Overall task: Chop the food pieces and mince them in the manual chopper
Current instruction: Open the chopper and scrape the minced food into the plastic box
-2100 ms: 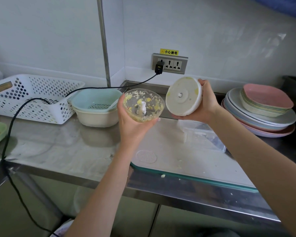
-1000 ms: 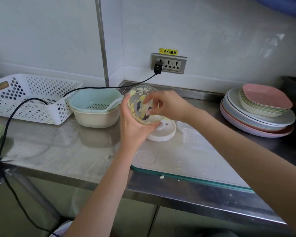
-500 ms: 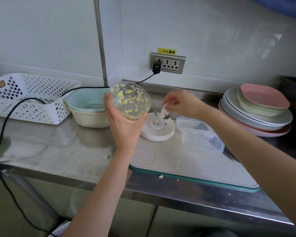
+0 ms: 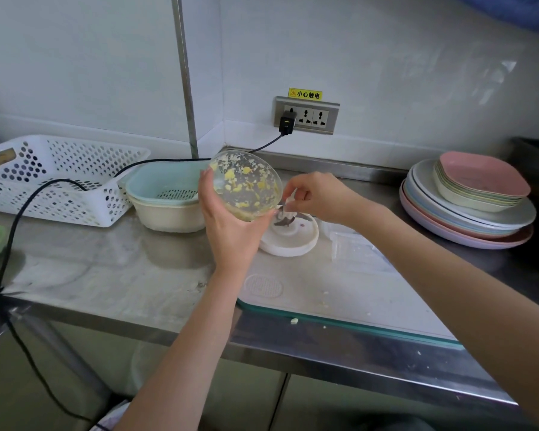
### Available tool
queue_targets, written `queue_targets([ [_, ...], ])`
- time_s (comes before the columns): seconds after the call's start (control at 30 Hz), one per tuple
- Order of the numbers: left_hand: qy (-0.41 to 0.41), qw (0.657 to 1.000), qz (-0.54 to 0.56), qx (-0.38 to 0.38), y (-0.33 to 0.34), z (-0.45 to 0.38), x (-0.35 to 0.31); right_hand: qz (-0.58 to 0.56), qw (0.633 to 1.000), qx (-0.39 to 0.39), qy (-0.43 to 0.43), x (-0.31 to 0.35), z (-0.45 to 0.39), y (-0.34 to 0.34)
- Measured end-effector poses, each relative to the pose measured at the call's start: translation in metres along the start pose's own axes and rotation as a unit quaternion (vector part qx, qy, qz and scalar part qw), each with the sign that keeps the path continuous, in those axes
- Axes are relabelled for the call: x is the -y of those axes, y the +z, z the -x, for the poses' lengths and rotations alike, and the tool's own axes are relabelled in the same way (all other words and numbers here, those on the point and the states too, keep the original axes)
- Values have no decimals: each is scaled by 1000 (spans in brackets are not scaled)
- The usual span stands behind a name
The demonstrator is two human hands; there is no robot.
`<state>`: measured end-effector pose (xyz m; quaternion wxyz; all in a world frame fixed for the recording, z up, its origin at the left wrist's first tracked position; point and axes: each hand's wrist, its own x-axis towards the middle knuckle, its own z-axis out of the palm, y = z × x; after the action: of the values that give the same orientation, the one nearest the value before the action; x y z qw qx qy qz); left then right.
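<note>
My left hand (image 4: pixel 231 225) grips the clear chopper bowl (image 4: pixel 246 185) from below and holds it tilted above the counter. Yellow minced bits stick to the bowl's inside. To its right, my right hand (image 4: pixel 318 197) pinches the white shaft of the blade unit (image 4: pixel 288 214), whose dark blades hang just over the white chopper lid (image 4: pixel 290 239). The lid lies upside down on the white cutting board (image 4: pixel 339 290).
A teal strainer in a cream bowl (image 4: pixel 165 197) and a white perforated basket (image 4: pixel 56 175) stand to the left. A black cable (image 4: pixel 19 213) runs from the wall socket (image 4: pixel 305 115) across them. Stacked plates (image 4: pixel 470 200) sit at right, a clear container (image 4: pixel 352 247) behind the board.
My right hand set the lid down on the board, pulled the blade unit out of the bowl and brought it over the lid. The bowl tilted more.
</note>
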<state>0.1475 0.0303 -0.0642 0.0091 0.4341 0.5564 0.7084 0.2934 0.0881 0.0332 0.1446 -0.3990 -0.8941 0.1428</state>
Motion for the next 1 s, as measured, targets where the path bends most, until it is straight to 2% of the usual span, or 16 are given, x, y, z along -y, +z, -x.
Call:
queue_targets([
  [0.17, -7, 1000, 19, -8, -1, 0, -1, -64, 995, -60, 49, -6, 4, -3],
  [0.33, -9, 1000, 26, 8, 0, 0, -2, -52, 994, -54, 73, -16, 9, 0],
  [0.5, -6, 999, 29, 27, 0, 1, -6, -101, 978, -179, 36, -8, 10, -2],
  [0.6, 7, 999, 29, 42, 0, 3, -7, -89, 973, -213, 15, -4, 14, -11],
  [0.67, 5, 998, 21, 51, 1, 4, -6, -55, 979, -192, 47, -15, 20, -24],
  [0.77, 6, 998, 1, 56, 2, 4, -5, 34, 986, -47, 157, -48, 43, -43],
  [0.83, 6, 999, -5, 54, 2, 3, -4, 31, 984, -1, 178, -59, 66, -37],
  [0.93, 12, 999, -9, 50, 2, 3, -5, 1, 991, -67, 116, -57, 97, -11],
  [1.0, 7, 999, -2, 47, 3, 4, -8, 2, 987, -110, 116, -54, 109, 2],
])
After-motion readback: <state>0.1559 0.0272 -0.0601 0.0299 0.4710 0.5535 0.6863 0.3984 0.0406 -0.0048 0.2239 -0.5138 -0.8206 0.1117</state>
